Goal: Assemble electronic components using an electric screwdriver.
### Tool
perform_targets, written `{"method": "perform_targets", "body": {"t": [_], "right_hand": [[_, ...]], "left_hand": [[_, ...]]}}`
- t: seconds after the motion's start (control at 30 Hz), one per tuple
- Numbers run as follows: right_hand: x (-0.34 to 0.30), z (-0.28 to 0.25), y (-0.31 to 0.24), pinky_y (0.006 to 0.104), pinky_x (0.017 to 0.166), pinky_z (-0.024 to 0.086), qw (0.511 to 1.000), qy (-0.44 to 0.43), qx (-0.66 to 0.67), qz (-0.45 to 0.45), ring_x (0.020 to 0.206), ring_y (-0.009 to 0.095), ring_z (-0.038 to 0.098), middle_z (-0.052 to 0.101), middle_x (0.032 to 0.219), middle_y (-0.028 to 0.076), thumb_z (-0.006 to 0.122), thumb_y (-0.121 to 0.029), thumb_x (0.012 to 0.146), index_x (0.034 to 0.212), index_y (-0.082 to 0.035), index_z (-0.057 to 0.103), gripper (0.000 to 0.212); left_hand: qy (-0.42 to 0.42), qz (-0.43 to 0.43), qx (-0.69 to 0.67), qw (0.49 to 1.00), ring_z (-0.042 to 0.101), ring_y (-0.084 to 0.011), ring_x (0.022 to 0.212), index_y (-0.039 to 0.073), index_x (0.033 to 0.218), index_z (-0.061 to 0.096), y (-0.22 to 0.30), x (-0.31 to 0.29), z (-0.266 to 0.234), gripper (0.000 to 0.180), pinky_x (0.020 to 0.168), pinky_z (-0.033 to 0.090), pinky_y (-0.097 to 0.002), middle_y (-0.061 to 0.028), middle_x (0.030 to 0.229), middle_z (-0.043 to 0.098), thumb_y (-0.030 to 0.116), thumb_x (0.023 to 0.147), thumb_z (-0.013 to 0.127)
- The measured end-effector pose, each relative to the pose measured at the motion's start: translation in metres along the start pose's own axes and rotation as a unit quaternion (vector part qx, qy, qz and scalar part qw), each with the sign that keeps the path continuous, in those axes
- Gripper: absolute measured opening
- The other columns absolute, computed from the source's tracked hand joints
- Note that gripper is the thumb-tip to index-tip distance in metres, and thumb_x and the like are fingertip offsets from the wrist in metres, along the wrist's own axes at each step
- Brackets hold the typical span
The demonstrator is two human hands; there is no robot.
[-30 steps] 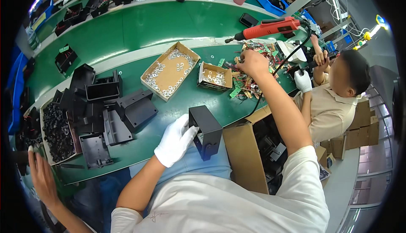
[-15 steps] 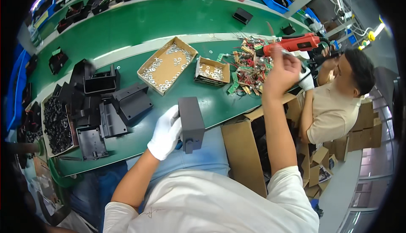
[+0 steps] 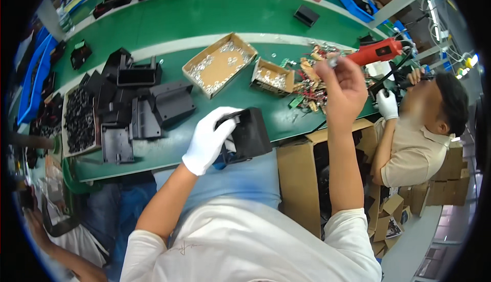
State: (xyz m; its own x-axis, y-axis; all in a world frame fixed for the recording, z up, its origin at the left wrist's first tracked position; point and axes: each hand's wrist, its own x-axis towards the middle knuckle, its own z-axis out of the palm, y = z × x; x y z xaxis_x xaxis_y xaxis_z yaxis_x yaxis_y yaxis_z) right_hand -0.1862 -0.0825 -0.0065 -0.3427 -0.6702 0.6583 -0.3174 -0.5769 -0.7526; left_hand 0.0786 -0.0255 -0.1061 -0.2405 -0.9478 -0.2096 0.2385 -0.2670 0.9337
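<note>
In my gloved left hand (image 3: 207, 141) is a black plastic box housing (image 3: 253, 133), tipped so that its open hollow faces me; my fingers close round its left wall. My bare right hand (image 3: 343, 90) is raised over the right part of the bench, thumb and fingertips drawn together. Something small and pale shows at those fingertips, too blurred to name. Just beyond that hand is a red power tool (image 3: 378, 53); I cannot see my fingers gripping it. Beneath the hand lies a heap of wired circuit boards (image 3: 312, 90).
A shallow cardboard tray (image 3: 220, 64) and a small box (image 3: 271, 76) hold metal rings. Black housings (image 3: 171, 103) and a box of small black parts (image 3: 80, 121) sit left. A carton (image 3: 302, 185) stands at the bench's front edge. A co-worker (image 3: 419, 144) sits right.
My left hand has turned the housing from its closed outer face to its open hollow. My right hand has come slightly down and nearer. The whole view has shifted a little.
</note>
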Motion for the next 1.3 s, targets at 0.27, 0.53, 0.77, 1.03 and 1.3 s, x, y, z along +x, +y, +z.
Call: {"method": "perform_targets", "body": {"t": [0.27,0.53,0.77,1.03,1.3], "right_hand": [[-0.089,-0.022,-0.056,0.0286,0.063,0.046,0.855,-0.436,-0.242,-0.141,0.071,0.017,0.055,0.071,0.098,0.006,0.070,0.001,0.082,0.114,-0.008,0.079,0.034],[-0.104,-0.017,-0.048,0.0327,0.061,0.048,0.782,-0.510,-0.328,-0.143,0.070,0.021,0.060,0.071,0.094,0.002,0.068,-0.001,0.081,0.097,-0.009,0.075,0.018],[-0.108,0.009,-0.057,0.0348,0.060,0.048,0.725,-0.575,-0.370,-0.079,0.070,0.024,0.063,0.070,0.085,0.002,0.071,-0.006,0.081,0.091,-0.009,0.073,0.010],[-0.127,0.032,-0.063,0.0369,0.064,0.049,0.673,-0.548,-0.496,-0.006,0.073,0.026,0.063,0.069,0.085,0.002,0.078,-0.013,0.078,0.094,-0.009,0.073,0.017],[-0.118,0.027,-0.080,0.0403,0.102,0.047,0.921,-0.325,-0.209,0.048,0.115,0.027,0.060,0.064,0.125,0.011,0.079,-0.011,0.079,0.118,-0.005,0.069,0.041]], "left_hand": [[0.036,0.195,0.349,0.916,0.064,-0.0210,0.074,0.007,0.119,0.068,0.009,-0.005,0.017,0.027,0.067,0.054,-0.0308,-0.0072,0.111,0.070,0.007,0.092,0.066],[0.016,0.273,0.459,0.845,0.064,-0.0276,0.072,0.011,0.112,0.064,0.009,-0.014,0.034,0.025,0.063,0.056,-0.0344,-0.0045,0.102,0.063,0.013,0.088,0.072],[0.032,0.253,0.483,0.837,0.064,-0.0236,0.077,0.009,0.113,0.068,0.006,-0.023,0.031,0.032,0.067,0.053,-0.0329,-0.0033,0.103,0.066,0.002,0.082,0.074],[0.048,0.265,0.473,0.839,0.066,-0.0232,0.082,0.008,0.113,0.069,-0.007,-0.016,0.026,0.031,0.069,0.054,-0.0320,-0.0032,0.105,0.068,0.002,0.083,0.073],[0.091,0.275,0.288,0.913,0.066,-0.0257,0.077,0.007,0.107,0.069,-0.007,0.003,0.008,0.022,0.071,0.054,-0.0347,-0.0055,0.100,0.068,0.004,0.086,0.069]]}}
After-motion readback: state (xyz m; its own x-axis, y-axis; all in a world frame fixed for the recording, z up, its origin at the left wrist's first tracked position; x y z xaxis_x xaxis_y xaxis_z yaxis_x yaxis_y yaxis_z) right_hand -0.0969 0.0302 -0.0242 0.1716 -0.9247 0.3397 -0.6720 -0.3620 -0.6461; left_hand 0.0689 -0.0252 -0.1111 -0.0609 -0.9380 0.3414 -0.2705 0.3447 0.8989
